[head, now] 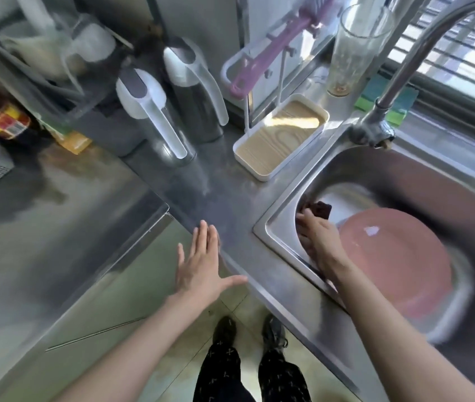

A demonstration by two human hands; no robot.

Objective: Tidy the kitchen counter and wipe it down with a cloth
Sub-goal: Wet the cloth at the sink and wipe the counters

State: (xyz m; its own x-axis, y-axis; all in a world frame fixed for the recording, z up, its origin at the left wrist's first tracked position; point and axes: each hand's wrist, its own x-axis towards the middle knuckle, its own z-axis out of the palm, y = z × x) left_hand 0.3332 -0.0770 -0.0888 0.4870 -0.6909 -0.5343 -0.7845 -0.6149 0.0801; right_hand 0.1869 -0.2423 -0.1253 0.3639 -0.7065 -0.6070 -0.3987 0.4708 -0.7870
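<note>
Left hand spread flat, fingers wide, at the steel surface edge. Right hand reaches into the sink, gripping one dark cloth beside one pink plate. Two jugs stand behind.

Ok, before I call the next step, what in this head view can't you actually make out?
- Dark cloth in the sink: mostly hidden under the right hand, so the grip is unclear.
- Pink basin: motion blur smears its rim, and the contents are unreadable.
- Bottle labels at the left edge: cut off and blurred.
- Tall glass: the residue at its bottom is too small to identify.
- Left hand: whether it touches the counter edge is unclear.
</note>
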